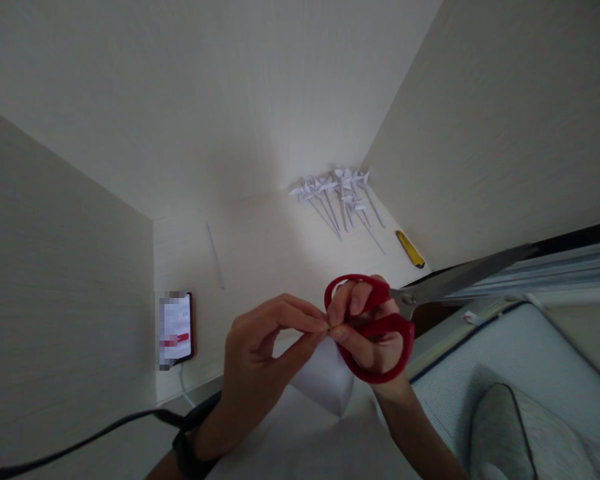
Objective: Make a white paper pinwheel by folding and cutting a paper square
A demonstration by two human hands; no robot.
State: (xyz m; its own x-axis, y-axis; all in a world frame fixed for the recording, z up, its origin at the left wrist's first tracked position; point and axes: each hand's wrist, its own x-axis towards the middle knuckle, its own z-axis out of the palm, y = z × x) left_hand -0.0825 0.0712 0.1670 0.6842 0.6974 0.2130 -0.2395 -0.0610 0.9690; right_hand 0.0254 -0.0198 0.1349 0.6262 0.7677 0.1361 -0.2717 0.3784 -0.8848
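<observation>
Far to the left of the hands a phone (pixel 176 329) lies flat on the pale wood-grain counter (pixel 260 247), its screen lit, a cable trailing from it toward the person. The left hand (pixel 260 360) is closed, thumb and forefinger pinched together on something tiny at the point where it meets the right hand (pixel 365 327) (too small to name). Just below that pinch hangs a piece of white paper (pixel 325 380), smooth and stiffly creased. The right hand is clamped through the glossy red loops of the scissors (pixel 405 303), whose long dull-steel blades run away rightward and slightly up, lying shut. Beyond the hands, well apart, matte white paper pinwheels (pixel 337 193) on thin sticks fan out; right of them lies a yellow cutter (pixel 410 249)
</observation>
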